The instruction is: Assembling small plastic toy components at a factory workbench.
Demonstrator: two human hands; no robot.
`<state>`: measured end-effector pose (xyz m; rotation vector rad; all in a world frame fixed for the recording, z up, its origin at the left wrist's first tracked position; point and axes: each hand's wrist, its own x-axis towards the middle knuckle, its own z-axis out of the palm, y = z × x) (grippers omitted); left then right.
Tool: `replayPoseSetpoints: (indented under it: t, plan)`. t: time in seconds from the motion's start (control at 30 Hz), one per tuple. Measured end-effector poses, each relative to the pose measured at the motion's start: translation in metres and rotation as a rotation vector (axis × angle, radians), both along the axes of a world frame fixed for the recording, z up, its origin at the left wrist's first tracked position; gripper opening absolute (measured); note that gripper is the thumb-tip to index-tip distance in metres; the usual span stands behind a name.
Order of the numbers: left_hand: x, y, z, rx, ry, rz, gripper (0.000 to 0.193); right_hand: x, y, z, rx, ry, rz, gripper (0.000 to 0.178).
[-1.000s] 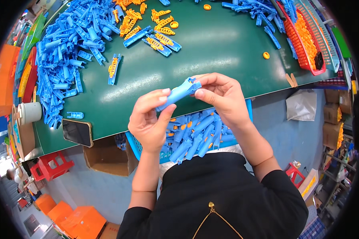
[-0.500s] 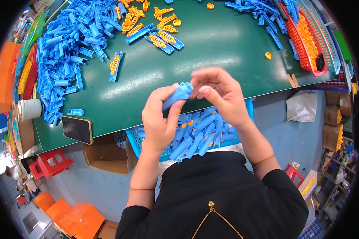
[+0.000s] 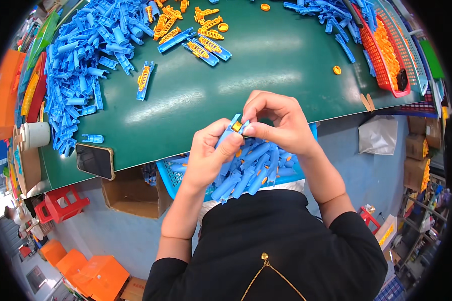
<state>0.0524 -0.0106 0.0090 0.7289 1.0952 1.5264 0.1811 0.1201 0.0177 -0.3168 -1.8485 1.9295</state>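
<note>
My left hand (image 3: 209, 153) is closed around a blue plastic tube (image 3: 226, 135) at the table's near edge. A yellow piece (image 3: 237, 127) shows inside the tube's far end. Thumb and fingers of my right hand (image 3: 282, 124) pinch that same end from the right. Whether they also hold a small part is hidden. Below both hands, a light blue basket (image 3: 166, 181) holds many blue tubes with orange spots (image 3: 258, 160).
Loose blue shells (image 3: 80, 65) are heaped on the green table (image 3: 176, 100) at left. Orange toothed strips (image 3: 168, 22) lie behind, some in blue shells. A phone (image 3: 95, 161) rests at the near left edge; a red basket (image 3: 374, 50) of orange parts stands at right.
My right hand has closed from a loose curl to a pinch on the tube's end. The tube has turned, and the yellow piece in it now shows.
</note>
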Motion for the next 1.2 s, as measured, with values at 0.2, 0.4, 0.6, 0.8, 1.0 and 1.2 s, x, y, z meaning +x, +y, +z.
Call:
replayPoseSetpoints:
  t: [0.2, 0.4, 0.6, 0.8, 1.0, 1.2]
  plan:
    - [-0.007, -0.002, -0.005, -0.066, -0.570, -0.185, 0.036, -0.008, -0.004, 0.001, -0.187, -0.004, -0.072, 0.018]
    - [-0.016, -0.004, 0.015, -0.169, 0.030, -0.028, 0.032, -0.003, -0.004, 0.007, 0.227, -0.027, -0.068, 0.020]
    - [-0.108, 0.008, -0.007, -0.413, 1.740, 0.759, 0.026, 0.005, -0.004, 0.014, 0.484, -0.123, -0.056, 0.016]
    - [-0.110, -0.003, 0.005, -0.458, 0.953, 0.722, 0.014, -0.006, 0.077, 0.022, 0.565, -0.253, -0.382, 0.018]
    - [-0.099, -0.005, 0.006, 0.195, 0.027, 0.783, 0.017, -0.016, 0.205, -0.014, 1.397, -0.561, -0.845, 0.015]
    - [-0.071, 0.003, 0.005, 0.292, -0.519, 0.424, 0.026, -0.025, 0.189, -0.018, 1.523, -0.430, -0.706, 0.012]
